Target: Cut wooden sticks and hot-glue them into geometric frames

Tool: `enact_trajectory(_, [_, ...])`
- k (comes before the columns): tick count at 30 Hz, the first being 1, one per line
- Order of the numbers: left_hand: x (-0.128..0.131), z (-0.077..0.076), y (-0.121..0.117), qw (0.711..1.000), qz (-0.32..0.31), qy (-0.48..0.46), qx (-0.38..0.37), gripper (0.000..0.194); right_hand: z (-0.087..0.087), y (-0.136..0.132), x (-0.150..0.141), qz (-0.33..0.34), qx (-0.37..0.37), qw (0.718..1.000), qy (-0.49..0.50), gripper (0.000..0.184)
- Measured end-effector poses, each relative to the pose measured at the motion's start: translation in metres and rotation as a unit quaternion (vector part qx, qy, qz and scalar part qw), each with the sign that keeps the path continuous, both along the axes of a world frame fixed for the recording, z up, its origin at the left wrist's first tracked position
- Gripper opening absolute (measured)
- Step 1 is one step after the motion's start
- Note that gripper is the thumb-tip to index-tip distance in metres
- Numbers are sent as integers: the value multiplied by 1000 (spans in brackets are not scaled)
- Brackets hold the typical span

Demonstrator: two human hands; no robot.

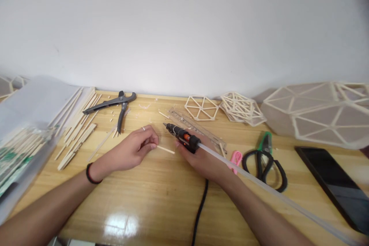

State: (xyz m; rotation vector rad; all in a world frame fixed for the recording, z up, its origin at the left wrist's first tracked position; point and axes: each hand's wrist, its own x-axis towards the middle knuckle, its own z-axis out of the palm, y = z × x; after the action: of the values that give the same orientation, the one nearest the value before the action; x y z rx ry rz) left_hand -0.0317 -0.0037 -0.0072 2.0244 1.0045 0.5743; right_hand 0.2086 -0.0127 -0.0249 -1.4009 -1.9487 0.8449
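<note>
Thumb and fingers of my left hand pinch one end of a short wooden stick, whose free end points right over the table. My right hand is wrapped round a black hot glue gun with its nozzle aimed left, just above and right of my left fingers. From the gun's back a long clear glue stick runs down to the lower right, and a black cord hangs below it. Nozzle and wooden stick are apart. Beyond the gun lies a clear ruler, partly hidden by my right hand.
Left: loose wooden sticks, a bag of sticks and black cutters. Behind: a hexagonal stick frame, a pile of frames and large covered panels. Right: a pink clip, scissors and a phone.
</note>
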Motion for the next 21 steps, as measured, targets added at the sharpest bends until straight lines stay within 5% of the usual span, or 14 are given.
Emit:
enact_trajectory(7, [-5, 9, 0, 965, -38, -77, -247, 22, -2, 0, 1, -5, 18, 1000, -8, 13])
enact_trajectory(15, [-9, -3, 4, 961, -11, -105, -254, 18, -1, 0, 1, -6, 3, 1000, -18, 16])
enact_trajectory(21, [-10, 2, 9, 962, 22, -124, -244, 20, -4, 0, 2, -4, 13, 1000, -23, 18])
